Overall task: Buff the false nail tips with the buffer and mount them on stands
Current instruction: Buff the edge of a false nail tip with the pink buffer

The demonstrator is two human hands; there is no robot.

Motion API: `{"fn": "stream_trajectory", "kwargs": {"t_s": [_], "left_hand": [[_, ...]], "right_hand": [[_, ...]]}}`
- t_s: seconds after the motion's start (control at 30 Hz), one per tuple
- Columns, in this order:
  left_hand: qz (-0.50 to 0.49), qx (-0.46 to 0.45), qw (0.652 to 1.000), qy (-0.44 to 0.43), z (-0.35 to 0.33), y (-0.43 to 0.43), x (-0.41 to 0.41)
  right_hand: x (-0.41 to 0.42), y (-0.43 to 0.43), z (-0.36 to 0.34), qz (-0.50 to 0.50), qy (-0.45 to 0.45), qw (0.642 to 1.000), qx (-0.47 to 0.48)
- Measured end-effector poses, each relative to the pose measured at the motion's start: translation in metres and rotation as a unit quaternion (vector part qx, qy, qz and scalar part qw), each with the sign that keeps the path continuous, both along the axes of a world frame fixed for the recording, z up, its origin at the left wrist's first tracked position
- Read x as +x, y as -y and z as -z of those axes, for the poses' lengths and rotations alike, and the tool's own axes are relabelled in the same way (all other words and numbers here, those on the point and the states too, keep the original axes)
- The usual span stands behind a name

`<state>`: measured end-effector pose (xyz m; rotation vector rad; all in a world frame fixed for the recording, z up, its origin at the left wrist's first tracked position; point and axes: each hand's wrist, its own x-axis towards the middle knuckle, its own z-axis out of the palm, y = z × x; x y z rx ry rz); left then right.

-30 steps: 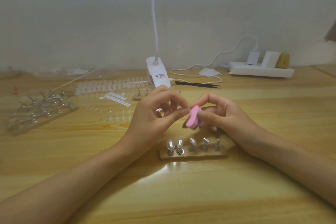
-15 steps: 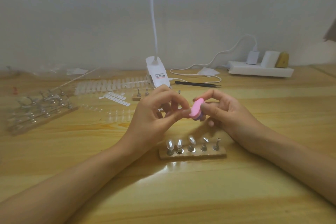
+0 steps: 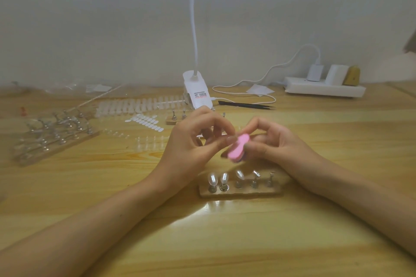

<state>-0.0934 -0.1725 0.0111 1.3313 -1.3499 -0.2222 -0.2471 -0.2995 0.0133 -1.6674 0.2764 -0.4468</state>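
**Hands brought together above the stand, buffer held in the right**

The left hand and the right hand are raised just above the desk, fingertips nearly touching. The pink buffer is gripped in the right hand, thumb on its near side and curled fingers behind it, and is tilted so that its pink face is turned toward the left hand. The left hand's thumb and forefinger are pinched together right at the buffer's upper edge, with the other fingers curled above. Whether a nail tip is held in that pinch cannot be told; anything there is too small and blurred.

Just below the hands, a wooden stand with five metal posts is set on the desk. Clear nail tips are mounted on the three left posts; only metal heads are seen on the two right ones.

Farther back, rows of unused tips, a rack of further stands, a white clip lamp, black tweezers and a power strip are laid out.
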Motion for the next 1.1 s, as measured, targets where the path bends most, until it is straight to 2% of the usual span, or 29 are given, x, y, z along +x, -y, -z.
{"fn": "stream_trajectory", "kwargs": {"t_s": [0.07,0.13,0.23,0.33,0.43,0.53,0.67,0.73,0.87,0.97,1.1], "left_hand": [[0.002,0.0,1.0,0.003,-0.0001,0.0,-0.0004],[0.006,0.001,1.0,-0.003,-0.0003,0.0001,-0.0002],[0.01,-0.002,1.0,0.007,-0.0003,-0.0002,-0.0007],[0.01,0.002,1.0,-0.005,-0.0001,0.0003,-0.0006],[0.012,-0.003,1.0,0.002,-0.0001,-0.0001,-0.0001],[0.012,0.0,1.0,-0.009,-0.0005,0.0005,-0.0007],[0.025,-0.004,0.999,0.021,-0.0009,-0.0008,-0.003],[0.016,-0.004,1.0,0.005,-0.0008,-0.0009,-0.0024],[0.003,-0.004,1.0,0.006,-0.0007,-0.0005,-0.0015],[-0.002,-0.001,1.0,0.012,0.0,-0.0001,-0.0005],[-0.002,-0.001,1.0,0.018,0.0007,-0.0002,-0.0003]], "right_hand": [[0.0008,-0.0005,0.0006,-0.008,-0.004,1.0,-0.004],[0.0002,0.0006,0.0007,0.03,0.015,0.999,-0.003],[0.0012,0.0001,0.0,-0.01,-0.001,1.0,-0.001],[0.0013,0.0029,0.0007,0.033,0.014,0.999,0.002],[0.0014,0.004,0.0022,-0.02,0.0,1.0,0.002],[0.0006,0.0068,0.0035,0.026,0.02,0.999,0.009],[0.0016,0.0092,0.0012,0.027,0.026,0.999,0.024],[0.0009,0.0093,0.0021,0.036,0.03,0.999,0.024],[0.001,0.0041,0.0031,-0.024,-0.002,1.0,0.005],[0.0,0.0054,0.0032,0.037,0.019,0.999,0.004],[0.0003,0.0039,0.0028,0.0,0.002,1.0,-0.005]]}}
